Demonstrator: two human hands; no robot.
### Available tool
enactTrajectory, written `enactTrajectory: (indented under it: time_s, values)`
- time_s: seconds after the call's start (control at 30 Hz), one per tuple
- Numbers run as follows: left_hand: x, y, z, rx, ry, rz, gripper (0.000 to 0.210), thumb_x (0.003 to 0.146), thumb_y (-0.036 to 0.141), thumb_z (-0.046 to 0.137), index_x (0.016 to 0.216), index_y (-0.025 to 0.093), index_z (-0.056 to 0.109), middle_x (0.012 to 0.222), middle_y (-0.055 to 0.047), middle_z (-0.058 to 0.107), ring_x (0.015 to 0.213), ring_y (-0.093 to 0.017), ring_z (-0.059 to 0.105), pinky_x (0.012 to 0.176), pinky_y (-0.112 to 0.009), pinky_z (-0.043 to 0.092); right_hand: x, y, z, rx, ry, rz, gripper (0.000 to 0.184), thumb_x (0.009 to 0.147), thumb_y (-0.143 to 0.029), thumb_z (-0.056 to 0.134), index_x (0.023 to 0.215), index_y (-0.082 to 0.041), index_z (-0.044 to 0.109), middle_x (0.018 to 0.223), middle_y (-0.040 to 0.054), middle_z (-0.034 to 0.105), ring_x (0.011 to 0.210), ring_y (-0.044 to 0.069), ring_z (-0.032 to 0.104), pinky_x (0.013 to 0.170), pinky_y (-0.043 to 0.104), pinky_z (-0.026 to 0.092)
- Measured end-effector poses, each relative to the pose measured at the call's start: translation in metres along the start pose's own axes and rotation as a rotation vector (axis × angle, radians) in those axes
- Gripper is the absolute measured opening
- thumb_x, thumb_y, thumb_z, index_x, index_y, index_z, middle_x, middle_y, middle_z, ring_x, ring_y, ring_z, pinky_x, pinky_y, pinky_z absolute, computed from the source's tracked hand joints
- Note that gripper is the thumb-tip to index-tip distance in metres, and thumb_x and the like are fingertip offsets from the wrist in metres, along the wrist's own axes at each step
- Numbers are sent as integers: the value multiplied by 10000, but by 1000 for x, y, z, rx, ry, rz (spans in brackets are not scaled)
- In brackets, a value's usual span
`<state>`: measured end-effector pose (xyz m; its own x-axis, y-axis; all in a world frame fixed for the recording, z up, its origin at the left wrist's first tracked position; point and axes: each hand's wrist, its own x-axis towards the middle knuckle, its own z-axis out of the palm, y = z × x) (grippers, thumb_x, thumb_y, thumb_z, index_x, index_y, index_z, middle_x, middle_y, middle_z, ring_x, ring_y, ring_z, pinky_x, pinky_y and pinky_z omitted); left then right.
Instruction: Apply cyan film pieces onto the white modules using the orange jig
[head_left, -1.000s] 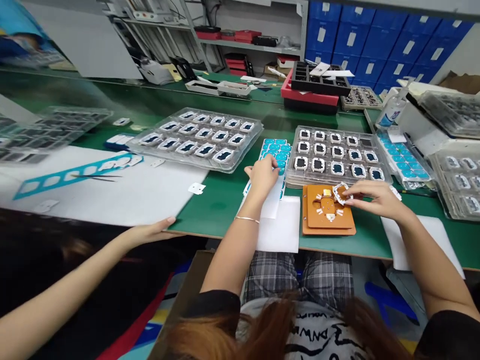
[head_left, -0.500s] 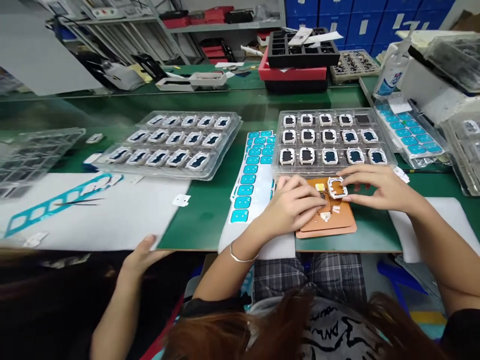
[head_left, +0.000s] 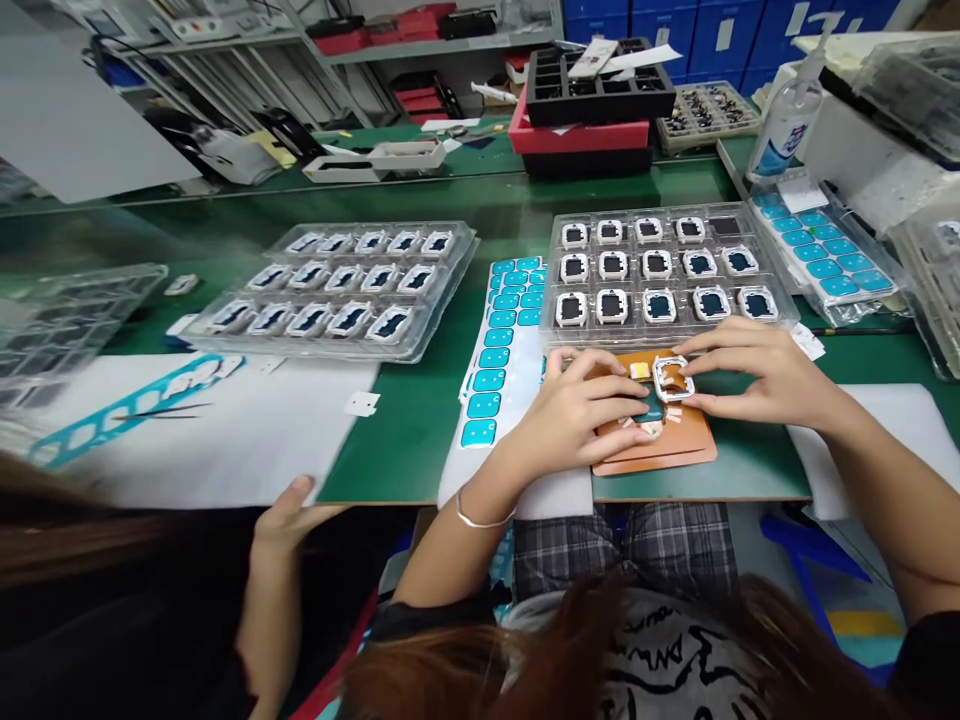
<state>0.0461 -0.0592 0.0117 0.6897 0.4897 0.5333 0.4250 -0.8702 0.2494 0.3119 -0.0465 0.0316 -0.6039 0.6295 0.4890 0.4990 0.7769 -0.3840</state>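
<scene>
My right hand pinches a white watch case frame by its right side, above an orange-brown pad. My left hand comes in from the other side, its fingertips closed on a small dark teal plate that they partly cover. Beside these fingertips lie a small yellow block and a small whitish piece. Behind the hands, a clear tray holds rows of white watch frames with dark inserts.
Sheets of blue stickers lie left of my hands. Further left stands another filled tray. A co-worker's hand rests at a white mat. A pump bottle and bagged blue stickers are at right.
The dark teal plate now shows at my left fingertips, which have spread slightly over the pad. My right hand keeps the white frame in nearly the same spot. The view has shifted a little.
</scene>
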Motion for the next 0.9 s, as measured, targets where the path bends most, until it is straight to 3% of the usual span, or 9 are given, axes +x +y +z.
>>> enactTrajectory:
  time_s: [0.17,0.27,0.43,0.9]
  values:
    - [-1,2,-2,43,167,-154,399,795,587,712,997,243,704,1044,-28,757,1028,-252,570,892,-444,358,2,-11,13,50,53,-60,133,820,-364,719,900,-263,750,1038,39,762,774,213,628,699,408,532]
    - [-1,3,-3,69,122,-231,522,751,647,715,1071,235,695,1107,-47,737,1057,-269,551,898,-445,343,2,-15,23,46,103,-129,106,829,-312,723,901,-236,738,1044,55,760,794,212,623,704,403,543]
    - [-1,5,-2,65,63,-230,489,775,596,712,1088,221,696,1128,-41,728,1086,-275,540,910,-443,328,1,-16,29,16,134,-186,106,839,-277,722,913,-201,718,1048,86,755,814,216,589,707,399,553]
    - [-2,4,-2,64,-5,-282,450,799,602,691,1074,245,702,1174,-26,704,1132,-281,507,912,-449,288,0,-15,29,-13,89,-157,84,848,-267,691,900,-206,716,1070,74,748,827,219,576,719,403,535]
